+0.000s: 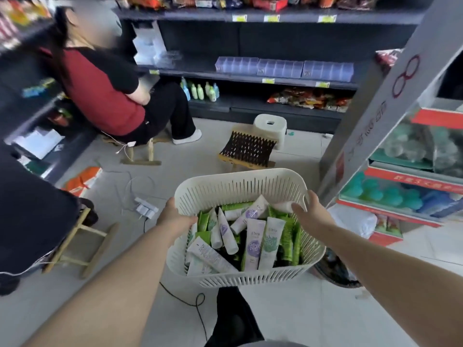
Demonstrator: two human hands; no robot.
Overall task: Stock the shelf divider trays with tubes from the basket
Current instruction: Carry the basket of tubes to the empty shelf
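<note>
I hold a white slotted plastic basket [240, 186] off the floor in front of me. My left hand [174, 216] grips its left rim, thumb inside. My right hand [309, 211] grips the right rim. The basket is filled with several tubes [255, 241], white with purple or green labels, and green packs, lying in a loose pile. Clear shelf divider trays [283, 67] stand in a row on the dark shelf ahead, at middle height; they look empty.
A person in a red top [105, 96] sits on a wooden stool at the left. A white stool [270, 126] and a woven-seat stool [248, 151] stand on the tiled floor ahead. Cables and a power strip [145, 209] lie at the left. A display rack [411, 171] flanks the right.
</note>
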